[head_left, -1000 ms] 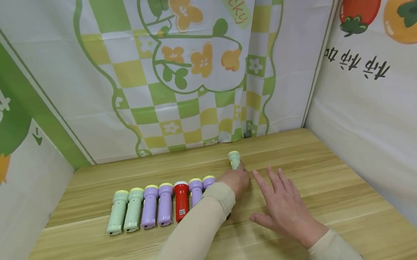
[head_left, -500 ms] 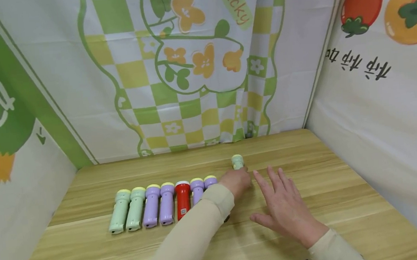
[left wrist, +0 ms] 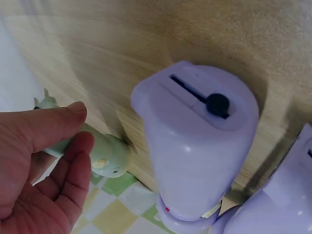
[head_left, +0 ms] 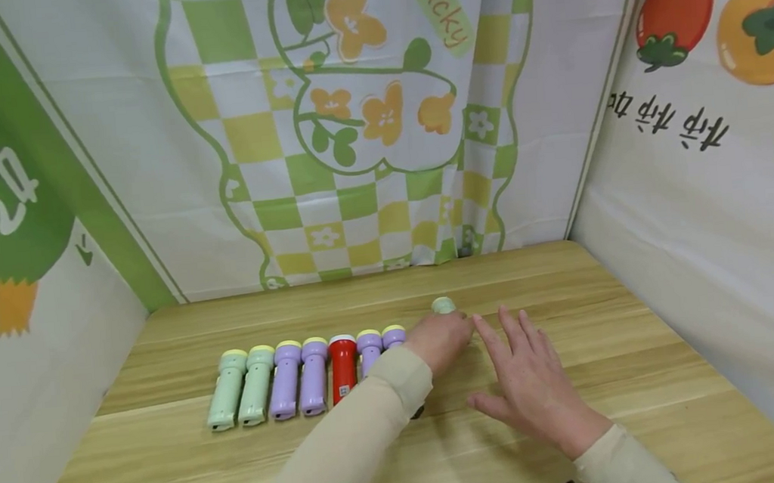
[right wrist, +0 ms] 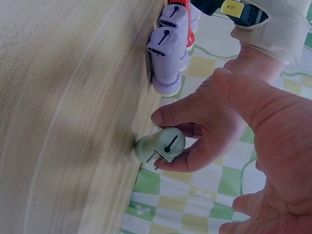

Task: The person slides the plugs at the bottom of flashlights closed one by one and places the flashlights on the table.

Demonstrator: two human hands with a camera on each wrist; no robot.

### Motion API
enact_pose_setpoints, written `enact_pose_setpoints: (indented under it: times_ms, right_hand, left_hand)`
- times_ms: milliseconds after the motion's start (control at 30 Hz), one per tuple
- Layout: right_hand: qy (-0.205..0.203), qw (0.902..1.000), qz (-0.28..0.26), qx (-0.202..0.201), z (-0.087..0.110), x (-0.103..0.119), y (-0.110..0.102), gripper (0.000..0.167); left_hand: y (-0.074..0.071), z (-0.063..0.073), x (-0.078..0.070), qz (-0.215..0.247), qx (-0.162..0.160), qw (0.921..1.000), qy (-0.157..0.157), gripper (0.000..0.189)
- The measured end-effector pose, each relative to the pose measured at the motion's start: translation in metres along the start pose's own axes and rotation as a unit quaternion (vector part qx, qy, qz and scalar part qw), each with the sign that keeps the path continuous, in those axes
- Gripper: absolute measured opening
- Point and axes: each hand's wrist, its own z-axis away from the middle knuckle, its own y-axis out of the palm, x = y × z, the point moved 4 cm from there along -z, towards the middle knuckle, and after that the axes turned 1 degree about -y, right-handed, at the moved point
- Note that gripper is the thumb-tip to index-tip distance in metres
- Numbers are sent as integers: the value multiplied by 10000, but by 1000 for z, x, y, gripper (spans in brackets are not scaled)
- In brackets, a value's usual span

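My left hand (head_left: 441, 339) grips a pale green flashlight (right wrist: 168, 145) between thumb and fingers, right of a row of flashlights. Only its yellow-rimmed head end shows past the hand in the head view; its tail end, with a dark slot, faces the right wrist camera. The closest neighbour in the row is a purple flashlight (left wrist: 200, 146), partly hidden by the left forearm in the head view. My right hand (head_left: 535, 389) hovers to the right with fingers spread and holds nothing, fingertips close to the left hand.
Leftward along the row lie a red flashlight (head_left: 344, 366), two purple ones and two green flashlights (head_left: 257, 384), heads toward the back. Printed curtains (head_left: 370, 197) stand behind the wooden table (head_left: 172, 455) and at both sides.
My left hand has drawn the green flashlight slightly toward me and to the right, and less of its head shows. My right hand stays nearly still. The view has shifted a little.
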Motion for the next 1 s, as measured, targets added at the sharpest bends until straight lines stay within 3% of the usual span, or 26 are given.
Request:
enact_pose_setpoints:
  times_ms: [100, 300, 667, 833, 1000]
  right_hand:
    - [7, 10000, -56, 15, 0, 0, 0, 109]
    - [-9, 10000, -69, 29, -1, 1, 0, 109]
    - [37, 9999, -103, 40, -4, 5, -4, 107]
    - [64, 9999, -150, 4, -5, 6, -4, 106]
    - [133, 9998, -170, 16, -5, 6, -4, 105]
  left_hand:
    - [-4, 3, 1, 8, -167, 9998, 74, 24]
    - [-5, 7, 6, 449, -357, 9983, -54, 24]
    - [-7, 14, 12, 909, -337, 9945, -405, 38]
    - [-7, 17, 17, 1085, -518, 9910, -585, 32]
    - [-8, 23, 21, 1553, -565, 9828, -822, 38]
